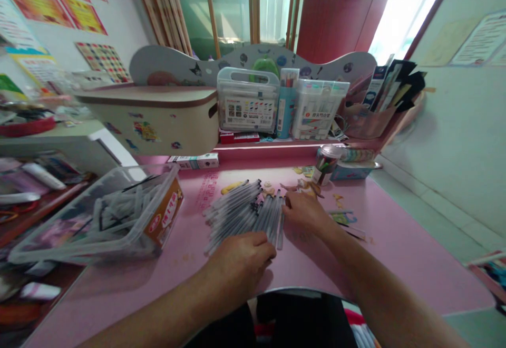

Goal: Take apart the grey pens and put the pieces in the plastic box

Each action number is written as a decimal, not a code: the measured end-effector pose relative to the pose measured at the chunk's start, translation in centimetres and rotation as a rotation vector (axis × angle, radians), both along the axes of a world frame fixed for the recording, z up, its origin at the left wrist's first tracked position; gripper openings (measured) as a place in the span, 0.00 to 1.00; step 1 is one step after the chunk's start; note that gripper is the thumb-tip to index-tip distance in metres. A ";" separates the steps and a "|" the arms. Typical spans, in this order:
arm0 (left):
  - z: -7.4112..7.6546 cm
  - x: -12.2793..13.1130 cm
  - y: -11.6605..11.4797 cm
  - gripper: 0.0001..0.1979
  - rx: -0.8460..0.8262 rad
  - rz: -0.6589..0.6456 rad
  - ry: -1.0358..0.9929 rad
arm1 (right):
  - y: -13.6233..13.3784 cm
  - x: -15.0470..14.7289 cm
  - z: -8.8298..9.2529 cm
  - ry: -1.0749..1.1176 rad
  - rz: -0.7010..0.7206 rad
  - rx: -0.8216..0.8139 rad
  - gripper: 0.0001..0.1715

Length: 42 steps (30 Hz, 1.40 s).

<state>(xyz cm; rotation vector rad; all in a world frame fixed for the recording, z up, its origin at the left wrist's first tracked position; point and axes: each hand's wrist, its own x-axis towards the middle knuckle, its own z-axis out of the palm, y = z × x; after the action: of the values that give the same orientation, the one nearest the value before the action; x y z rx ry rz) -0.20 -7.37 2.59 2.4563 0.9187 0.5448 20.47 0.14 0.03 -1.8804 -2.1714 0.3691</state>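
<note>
A pile of slim, clear-barrelled pens (233, 213) with dark ends lies on the pink desk (316, 269), most of them pointing away from me. On its right side several pens lie side by side in a rough row. My left hand (245, 258) is closed at the near ends of these pens, its thumb and fingers pressed together; what they pinch is hidden. My right hand (306, 212) is also closed, with its fingertips against the far ends of the rightmost pens. Whether it grips one of them I cannot make out.
Left of the pile, a clear plastic bin (158, 242) holds more pens and bags. Pens in a lidded cup (326, 163) stand at the back right beside a blue box (351, 170). A few loose pens (351, 229) lie right of my hand. A cream storage box (158, 121) overhangs the back.
</note>
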 end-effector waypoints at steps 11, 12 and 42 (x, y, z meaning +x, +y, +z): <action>-0.1 2.7 2.3 0.08 -0.224 0.258 -0.247 | -1.0 -1.0 1.4 -0.250 -0.042 -0.158 0.20; -0.3 2.4 2.6 0.07 -0.243 0.295 -0.304 | -1.0 -1.0 1.5 -0.255 -0.050 -0.149 0.21; -1.7 0.5 4.4 0.08 -0.552 0.588 -1.076 | -1.8 -3.1 0.0 0.637 0.406 0.009 0.10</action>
<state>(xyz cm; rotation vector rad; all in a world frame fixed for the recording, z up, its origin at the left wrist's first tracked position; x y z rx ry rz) 0.30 -2.93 0.84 1.0788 1.0560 1.3829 17.34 -1.64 0.06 -1.0805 -2.0519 0.8894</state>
